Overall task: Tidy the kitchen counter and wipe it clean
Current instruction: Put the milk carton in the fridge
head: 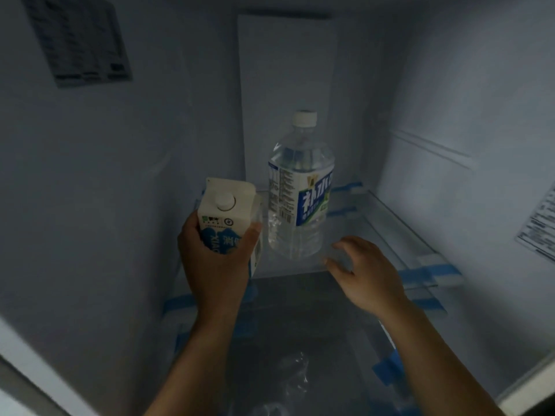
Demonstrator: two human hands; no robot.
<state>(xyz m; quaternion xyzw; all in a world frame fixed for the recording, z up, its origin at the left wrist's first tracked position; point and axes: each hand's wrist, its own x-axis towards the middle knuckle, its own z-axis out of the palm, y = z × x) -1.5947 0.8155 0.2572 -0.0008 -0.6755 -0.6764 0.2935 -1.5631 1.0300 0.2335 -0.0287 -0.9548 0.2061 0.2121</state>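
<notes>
I am looking into a dim fridge. My left hand (214, 259) grips a white and blue milk carton (226, 210) with a round white cap, held upright over the left part of a glass shelf (390, 235). A large clear water bottle (300, 187) with a white cap and a blue and white label stands on that shelf, just right of the carton. My right hand (365, 273) hovers with fingers spread, a little to the right of and below the bottle's base, touching nothing.
Blue tape strips (426, 273) hold the shelf edges at both sides. A lower glass shelf (300, 340) lies under my forearms. Fridge walls close in left and right, with printed labels (81, 37) on the left wall and a sticker (540, 226) on the right.
</notes>
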